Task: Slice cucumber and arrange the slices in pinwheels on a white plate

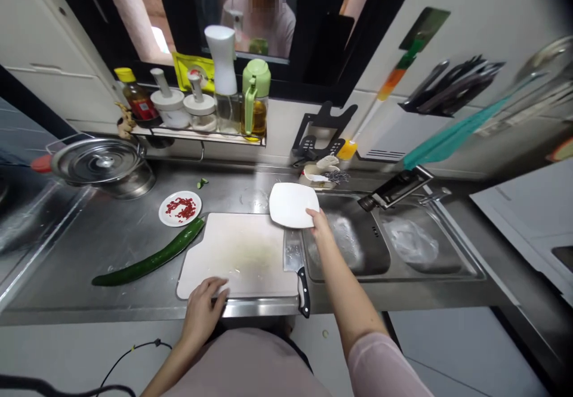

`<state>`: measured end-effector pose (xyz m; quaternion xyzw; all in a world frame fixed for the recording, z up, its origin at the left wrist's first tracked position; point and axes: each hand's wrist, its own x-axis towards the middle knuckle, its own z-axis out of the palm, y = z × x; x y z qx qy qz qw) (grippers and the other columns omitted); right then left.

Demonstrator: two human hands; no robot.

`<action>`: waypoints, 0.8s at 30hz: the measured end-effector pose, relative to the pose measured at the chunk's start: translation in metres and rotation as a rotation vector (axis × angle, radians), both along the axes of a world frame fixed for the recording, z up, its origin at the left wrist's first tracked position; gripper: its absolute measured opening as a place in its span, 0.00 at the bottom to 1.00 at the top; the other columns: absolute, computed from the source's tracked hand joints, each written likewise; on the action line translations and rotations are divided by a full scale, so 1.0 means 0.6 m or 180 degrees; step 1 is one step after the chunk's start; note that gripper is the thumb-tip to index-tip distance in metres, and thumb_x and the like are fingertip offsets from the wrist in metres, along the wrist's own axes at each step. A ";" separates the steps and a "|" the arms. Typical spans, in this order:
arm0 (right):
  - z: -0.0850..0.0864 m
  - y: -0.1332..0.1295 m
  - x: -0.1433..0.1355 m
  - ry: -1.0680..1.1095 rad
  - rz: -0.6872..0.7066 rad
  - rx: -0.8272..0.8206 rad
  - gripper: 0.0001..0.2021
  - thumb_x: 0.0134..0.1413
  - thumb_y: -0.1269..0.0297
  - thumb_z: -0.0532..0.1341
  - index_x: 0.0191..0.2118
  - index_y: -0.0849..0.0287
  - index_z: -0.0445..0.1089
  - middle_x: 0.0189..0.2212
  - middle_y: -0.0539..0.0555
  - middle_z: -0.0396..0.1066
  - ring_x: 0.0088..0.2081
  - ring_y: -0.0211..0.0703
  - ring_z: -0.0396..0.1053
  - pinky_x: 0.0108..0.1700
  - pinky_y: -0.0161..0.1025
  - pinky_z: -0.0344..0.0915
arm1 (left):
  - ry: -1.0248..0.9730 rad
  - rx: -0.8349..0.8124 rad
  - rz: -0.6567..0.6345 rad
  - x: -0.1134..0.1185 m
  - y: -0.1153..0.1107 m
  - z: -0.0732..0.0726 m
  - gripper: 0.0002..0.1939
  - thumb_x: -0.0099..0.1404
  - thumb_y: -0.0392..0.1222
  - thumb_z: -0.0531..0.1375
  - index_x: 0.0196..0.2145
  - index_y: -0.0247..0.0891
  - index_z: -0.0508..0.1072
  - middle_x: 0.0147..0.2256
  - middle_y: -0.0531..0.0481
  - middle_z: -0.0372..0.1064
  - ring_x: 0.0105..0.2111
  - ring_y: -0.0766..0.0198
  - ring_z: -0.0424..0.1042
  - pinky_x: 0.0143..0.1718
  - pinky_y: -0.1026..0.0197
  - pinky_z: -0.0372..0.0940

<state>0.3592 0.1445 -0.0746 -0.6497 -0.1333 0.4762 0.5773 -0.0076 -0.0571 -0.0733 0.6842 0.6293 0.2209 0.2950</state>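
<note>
My right hand (317,221) grips the edge of a white square plate (293,204) above the counter, near the sink's left rim. Over the front left part of the white cutting board (239,236) lies my left hand (206,301), its fingers loosely spread with nothing in them. A kitchen knife (303,289) with a black handle lies along the board's right edge, blade pointing to the back. A long green cucumber (152,262) rests on the counter left of the board. Behind it stands a small white plate (163,216) of chopped red bits.
A lidded steel pot (128,183) stands at the back left. Bottles and seasoning jars (203,110) line a wall shelf. The double sink (353,242) is on the right, a plastic bag (409,242) in its far basin. Green scraps (202,182) lie behind the board.
</note>
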 end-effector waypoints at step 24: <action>-0.066 0.136 -0.141 -0.0698 0.0667 -0.0316 0.25 0.44 0.74 0.58 0.52 0.61 0.63 0.40 0.54 0.76 0.34 0.38 0.74 0.35 0.33 0.71 | -0.0220 -0.0076 0.0508 -0.023 -0.013 -0.009 0.19 0.66 0.55 0.53 0.45 0.44 0.76 0.45 0.45 0.73 0.48 0.54 0.71 0.54 0.49 0.65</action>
